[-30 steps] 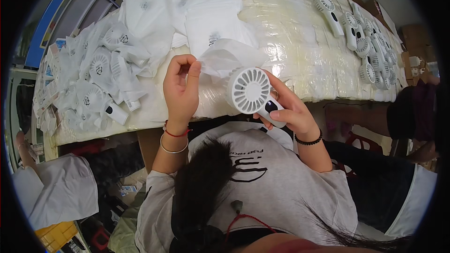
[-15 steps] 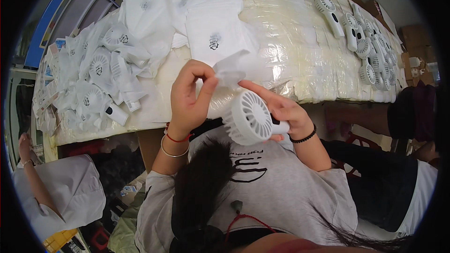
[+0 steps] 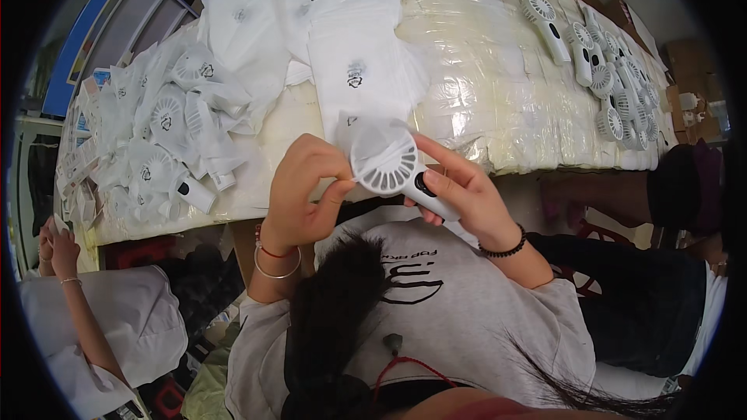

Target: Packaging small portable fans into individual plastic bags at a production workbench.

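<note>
In front of my chest I hold a white handheld fan (image 3: 389,167) with a round slotted head. My right hand (image 3: 471,190) is closed round its handle, thumb by the dark oval panel. My left hand (image 3: 307,190) pinches the edge of a thin translucent plastic bag (image 3: 366,136). That bag covers the upper left part of the fan head; the handle is outside it. Just beyond, a stack of flat white bags (image 3: 362,78) lies on the table.
Bagged fans (image 3: 167,124) are heaped on the table's left side. Bare white fans (image 3: 618,82) lie in a pile at the far right. The table (image 3: 467,70) is covered in shiny plastic wrap. At the left edge are another person's hands (image 3: 58,249); someone's dark-clothed leg (image 3: 622,303) is on the right.
The fan has turned and moved up and left, and its head has entered the bag. My left hand has come lower, still pinching the bag. The other person's hands have come together.
</note>
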{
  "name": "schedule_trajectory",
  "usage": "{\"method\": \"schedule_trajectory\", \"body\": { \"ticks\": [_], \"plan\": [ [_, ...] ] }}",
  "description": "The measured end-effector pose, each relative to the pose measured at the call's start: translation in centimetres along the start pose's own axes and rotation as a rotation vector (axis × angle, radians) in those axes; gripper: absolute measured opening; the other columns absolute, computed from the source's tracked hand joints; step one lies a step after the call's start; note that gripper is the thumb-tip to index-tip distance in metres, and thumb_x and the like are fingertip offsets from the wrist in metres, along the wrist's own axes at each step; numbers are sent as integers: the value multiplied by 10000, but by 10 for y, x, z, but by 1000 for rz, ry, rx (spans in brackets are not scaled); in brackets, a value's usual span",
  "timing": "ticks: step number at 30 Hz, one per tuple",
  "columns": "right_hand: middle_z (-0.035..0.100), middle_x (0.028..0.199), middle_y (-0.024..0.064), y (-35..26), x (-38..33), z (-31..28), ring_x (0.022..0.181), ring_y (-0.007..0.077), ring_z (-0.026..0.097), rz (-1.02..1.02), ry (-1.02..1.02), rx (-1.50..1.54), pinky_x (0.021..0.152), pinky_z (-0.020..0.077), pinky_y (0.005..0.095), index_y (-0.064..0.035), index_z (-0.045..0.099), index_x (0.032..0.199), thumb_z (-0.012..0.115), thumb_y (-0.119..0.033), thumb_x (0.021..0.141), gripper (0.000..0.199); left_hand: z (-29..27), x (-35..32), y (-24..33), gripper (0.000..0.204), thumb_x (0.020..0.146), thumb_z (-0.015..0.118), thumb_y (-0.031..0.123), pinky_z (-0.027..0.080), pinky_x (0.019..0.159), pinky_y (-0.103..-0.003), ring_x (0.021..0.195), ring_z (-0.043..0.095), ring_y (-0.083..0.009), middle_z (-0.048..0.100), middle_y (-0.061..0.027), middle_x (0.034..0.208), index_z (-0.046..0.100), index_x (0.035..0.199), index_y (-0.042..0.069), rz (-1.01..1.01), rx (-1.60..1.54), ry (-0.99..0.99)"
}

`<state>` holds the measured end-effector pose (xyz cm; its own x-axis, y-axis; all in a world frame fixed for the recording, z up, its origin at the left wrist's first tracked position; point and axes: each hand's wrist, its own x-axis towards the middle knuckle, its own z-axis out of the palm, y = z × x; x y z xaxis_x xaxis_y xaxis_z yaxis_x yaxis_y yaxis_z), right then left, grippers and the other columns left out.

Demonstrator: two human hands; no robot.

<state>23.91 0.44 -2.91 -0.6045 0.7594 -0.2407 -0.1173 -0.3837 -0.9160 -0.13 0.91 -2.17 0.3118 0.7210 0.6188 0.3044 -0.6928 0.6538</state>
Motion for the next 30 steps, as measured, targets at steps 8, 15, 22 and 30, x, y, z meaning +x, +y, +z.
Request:
{"method": "schedule_trajectory", "body": {
  "ticks": [8,15,22,30],
  "plan": [
    [428,1311,212,14,2,50,1032,232,518,-288,278,-313,889,421,335,-27,95,1468,307,-352,993,613,31,0,30,103,735,622,69,400,654,-310,683,476,-214,556,-50,783,586,831,83,59,264,116],
    [298,1453,205,-4,31,82,1260,268,387,-366,301,1,1066,293,403,10,85,1461,270,-440,992,675,17,-28,44,233,712,671,84,432,792,-357,881,564,-276,577,-117,1005,588,927,51,111,172,-151],
    [413,1344,162,1,34,180,1185,308,410,-323,-199,-233,1035,293,361,25,262,1422,381,-186,926,552,-90,-95,64,283,685,617,10,298,1066,-470,1285,367,-445,330,-330,1389,609,968,0,-51,158,354],
    [563,1163,122,-33,17,81,1040,216,518,-370,103,-409,919,376,292,3,537,1228,413,-135,920,359,-276,-137,-28,316,802,590,24,359,1023,-341,1216,471,-317,509,-207,1292,599,1118,31,-304,1047,1095]
  ]
}}
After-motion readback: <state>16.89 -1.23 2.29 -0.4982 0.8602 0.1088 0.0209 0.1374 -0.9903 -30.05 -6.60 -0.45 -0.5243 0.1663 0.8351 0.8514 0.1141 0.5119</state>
